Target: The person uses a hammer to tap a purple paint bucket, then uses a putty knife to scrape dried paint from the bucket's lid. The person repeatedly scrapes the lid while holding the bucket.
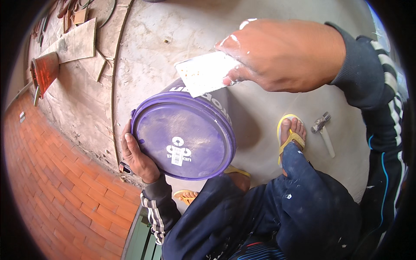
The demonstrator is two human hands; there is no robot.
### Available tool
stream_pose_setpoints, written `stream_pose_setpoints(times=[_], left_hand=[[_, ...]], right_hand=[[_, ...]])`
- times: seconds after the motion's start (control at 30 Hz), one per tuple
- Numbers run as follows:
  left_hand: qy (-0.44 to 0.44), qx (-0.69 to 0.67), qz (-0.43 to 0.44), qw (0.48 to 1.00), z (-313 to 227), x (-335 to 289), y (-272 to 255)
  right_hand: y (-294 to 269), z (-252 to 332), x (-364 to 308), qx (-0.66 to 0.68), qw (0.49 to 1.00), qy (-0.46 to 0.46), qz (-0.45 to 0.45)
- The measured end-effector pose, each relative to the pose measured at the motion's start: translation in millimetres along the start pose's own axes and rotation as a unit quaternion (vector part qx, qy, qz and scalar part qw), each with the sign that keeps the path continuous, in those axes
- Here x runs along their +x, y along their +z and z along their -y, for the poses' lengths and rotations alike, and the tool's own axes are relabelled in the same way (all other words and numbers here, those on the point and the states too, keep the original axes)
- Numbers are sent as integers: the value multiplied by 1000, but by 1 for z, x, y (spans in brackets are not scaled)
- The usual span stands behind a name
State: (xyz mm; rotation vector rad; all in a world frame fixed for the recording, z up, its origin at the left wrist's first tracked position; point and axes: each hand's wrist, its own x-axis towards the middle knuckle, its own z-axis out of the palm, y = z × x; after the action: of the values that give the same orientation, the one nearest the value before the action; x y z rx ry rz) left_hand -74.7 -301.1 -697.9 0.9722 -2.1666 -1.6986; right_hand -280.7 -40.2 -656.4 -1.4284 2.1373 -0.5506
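A purple bucket (223,97) with white lettering stands in front of me, its purple lid (184,130) on and facing me. My left hand (141,158) grips the bucket at the left edge of the lid, fingers round its side. Above the far edge of the bucket, my right hand (288,56) pinches a flat white putty spreader (206,73) between thumb and fingers. Small orange-brown specks dot the spreader's face, and white smears mark that hand. From this view I cannot tell whether the spreader touches the bucket.
A hammer (323,132) lies on the grey floor right of my sandalled foot (290,134). To the left are an orange-red bucket (44,73), boards (76,43) and brick-patterned flooring (65,195). A cord-like dark line (114,86) runs along the floor. Green slats (143,238) show below my left arm.
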Motion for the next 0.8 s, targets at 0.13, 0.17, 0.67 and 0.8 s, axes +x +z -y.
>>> stream_pose_setpoints(times=[0.13, 0.17, 0.67, 0.8], left_hand=[[6, 24, -7, 1000, -7, -2, -1], [6, 42, -4, 999, -9, -3, -1], [30, 25, 15, 999, -5, 0, -2], [28, 26, 26, 999, -5, 0, -5]], right_hand=[[-5, -1, 14, 14, 998, 23, 55], [-5, -1, 18, 19, 997, 27, 74], [-24, -5, 55, 38, 962, 118, 245], [-22, -4, 56, 208, 904, 226, 298]])
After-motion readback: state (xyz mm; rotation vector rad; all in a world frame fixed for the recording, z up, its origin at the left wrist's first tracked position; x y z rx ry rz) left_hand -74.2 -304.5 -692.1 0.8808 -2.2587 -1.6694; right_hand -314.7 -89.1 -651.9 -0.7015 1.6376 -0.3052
